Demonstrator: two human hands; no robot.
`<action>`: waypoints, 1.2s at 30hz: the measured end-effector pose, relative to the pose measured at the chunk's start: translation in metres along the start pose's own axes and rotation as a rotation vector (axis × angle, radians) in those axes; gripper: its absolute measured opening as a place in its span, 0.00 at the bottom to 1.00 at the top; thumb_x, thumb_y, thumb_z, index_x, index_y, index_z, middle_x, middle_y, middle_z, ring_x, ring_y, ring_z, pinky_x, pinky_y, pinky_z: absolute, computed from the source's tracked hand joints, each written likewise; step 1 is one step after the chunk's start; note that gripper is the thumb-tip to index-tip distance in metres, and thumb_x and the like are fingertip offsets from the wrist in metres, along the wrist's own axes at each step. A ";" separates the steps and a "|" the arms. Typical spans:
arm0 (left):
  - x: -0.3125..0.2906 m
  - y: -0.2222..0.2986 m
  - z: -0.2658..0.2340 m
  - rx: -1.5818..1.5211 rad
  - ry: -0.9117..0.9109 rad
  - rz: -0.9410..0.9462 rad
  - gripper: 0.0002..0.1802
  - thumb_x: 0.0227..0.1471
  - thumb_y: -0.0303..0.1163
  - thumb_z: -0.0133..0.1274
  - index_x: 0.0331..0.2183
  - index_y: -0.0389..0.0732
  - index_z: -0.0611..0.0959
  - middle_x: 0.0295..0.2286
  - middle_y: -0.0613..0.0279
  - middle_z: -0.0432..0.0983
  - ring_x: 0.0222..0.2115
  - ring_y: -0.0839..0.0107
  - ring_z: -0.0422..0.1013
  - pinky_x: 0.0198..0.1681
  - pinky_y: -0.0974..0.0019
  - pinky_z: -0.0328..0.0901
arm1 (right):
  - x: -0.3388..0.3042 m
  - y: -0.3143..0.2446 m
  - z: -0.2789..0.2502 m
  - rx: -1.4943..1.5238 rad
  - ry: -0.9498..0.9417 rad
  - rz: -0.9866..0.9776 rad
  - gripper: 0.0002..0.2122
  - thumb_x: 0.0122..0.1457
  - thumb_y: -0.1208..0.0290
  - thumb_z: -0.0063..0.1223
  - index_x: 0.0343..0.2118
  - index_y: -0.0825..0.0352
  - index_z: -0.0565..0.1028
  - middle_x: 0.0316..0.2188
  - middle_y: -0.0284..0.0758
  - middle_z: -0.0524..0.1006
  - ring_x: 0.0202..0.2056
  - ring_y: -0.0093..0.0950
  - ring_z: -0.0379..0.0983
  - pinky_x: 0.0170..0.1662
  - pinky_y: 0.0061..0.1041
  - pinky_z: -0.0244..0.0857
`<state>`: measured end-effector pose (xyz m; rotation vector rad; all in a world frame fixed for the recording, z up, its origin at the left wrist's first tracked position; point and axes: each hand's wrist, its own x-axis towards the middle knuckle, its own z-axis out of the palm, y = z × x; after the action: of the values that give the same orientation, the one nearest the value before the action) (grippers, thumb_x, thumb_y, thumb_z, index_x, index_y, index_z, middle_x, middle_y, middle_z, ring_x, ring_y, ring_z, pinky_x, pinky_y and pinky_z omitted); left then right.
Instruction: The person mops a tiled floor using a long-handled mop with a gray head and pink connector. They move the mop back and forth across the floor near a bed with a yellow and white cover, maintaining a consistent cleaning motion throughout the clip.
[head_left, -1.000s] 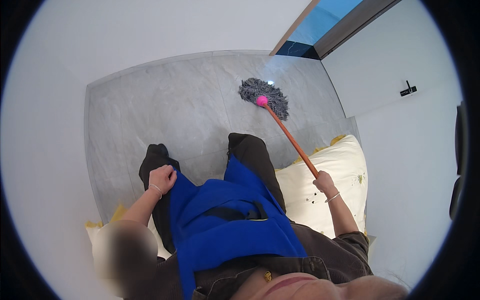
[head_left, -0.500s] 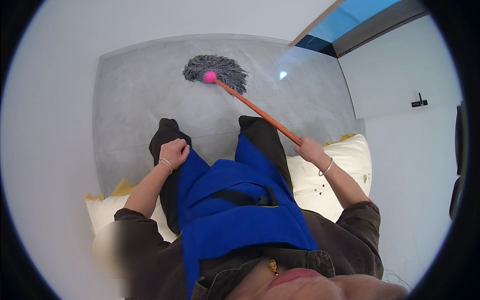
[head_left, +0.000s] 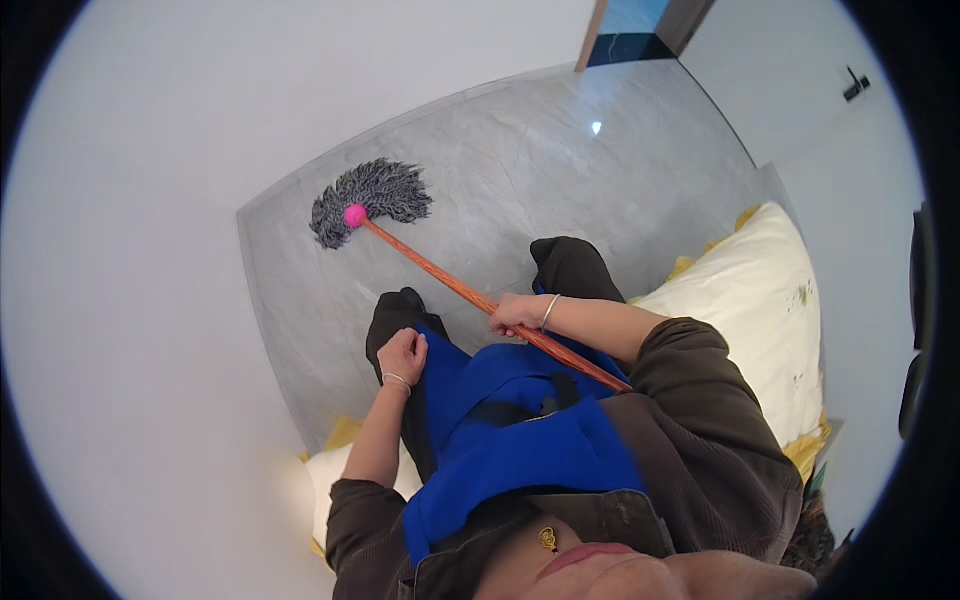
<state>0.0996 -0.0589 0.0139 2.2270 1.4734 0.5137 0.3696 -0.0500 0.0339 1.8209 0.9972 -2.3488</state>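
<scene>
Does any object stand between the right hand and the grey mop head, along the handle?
Nothing visible does. From the right hand, the orange handle runs uncovered over the floor to the grey mop head. The left hand is apart from it.

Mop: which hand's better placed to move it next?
Right, I'd judge: the right hand grips the mop handle, while the left hand is loosely curled at the edge of the blue apron, off the handle.
</scene>
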 end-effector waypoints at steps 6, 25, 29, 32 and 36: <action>-0.003 -0.011 0.003 0.065 -0.063 -0.134 0.11 0.45 0.36 0.49 0.19 0.41 0.71 0.17 0.58 0.67 0.20 0.59 0.67 0.23 0.62 0.61 | 0.015 0.030 -0.013 0.534 -0.231 -0.084 0.09 0.50 0.70 0.51 0.20 0.67 0.67 0.14 0.29 0.65 0.14 0.19 0.60 0.14 0.19 0.56; -0.037 0.039 -0.026 -0.152 0.041 -0.470 0.03 0.40 0.24 0.51 0.24 0.39 0.76 0.16 0.71 0.66 0.17 0.83 0.61 0.23 0.78 0.59 | -0.017 0.046 -0.113 0.774 -0.020 -0.187 0.07 0.51 0.74 0.48 0.20 0.69 0.66 0.12 0.33 0.64 0.12 0.22 0.61 0.13 0.21 0.57; -0.035 0.047 -0.033 -0.140 0.014 -0.463 0.03 0.40 0.24 0.51 0.24 0.40 0.76 0.16 0.71 0.66 0.17 0.83 0.61 0.24 0.78 0.60 | -0.021 0.059 -0.151 0.866 -0.096 -0.231 0.08 0.51 0.73 0.48 0.19 0.68 0.66 0.12 0.33 0.65 0.12 0.22 0.61 0.13 0.21 0.58; -0.036 0.043 -0.026 -0.211 0.011 -0.435 0.03 0.39 0.23 0.51 0.23 0.40 0.76 0.16 0.71 0.67 0.18 0.82 0.61 0.24 0.78 0.60 | -0.026 0.078 -0.182 0.853 0.005 -0.234 0.09 0.51 0.72 0.49 0.19 0.68 0.66 0.13 0.33 0.65 0.12 0.22 0.61 0.13 0.22 0.58; -0.037 0.031 -0.014 -0.159 0.036 -0.491 0.03 0.39 0.23 0.52 0.23 0.40 0.76 0.16 0.71 0.68 0.18 0.82 0.62 0.25 0.78 0.60 | -0.033 0.102 -0.217 0.911 0.143 -0.218 0.08 0.50 0.73 0.50 0.19 0.69 0.66 0.13 0.34 0.66 0.12 0.23 0.62 0.13 0.22 0.59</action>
<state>0.1027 -0.1018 0.0396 1.6606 1.8463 0.4873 0.6070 -0.0394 -0.0126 2.2137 0.0652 -3.1638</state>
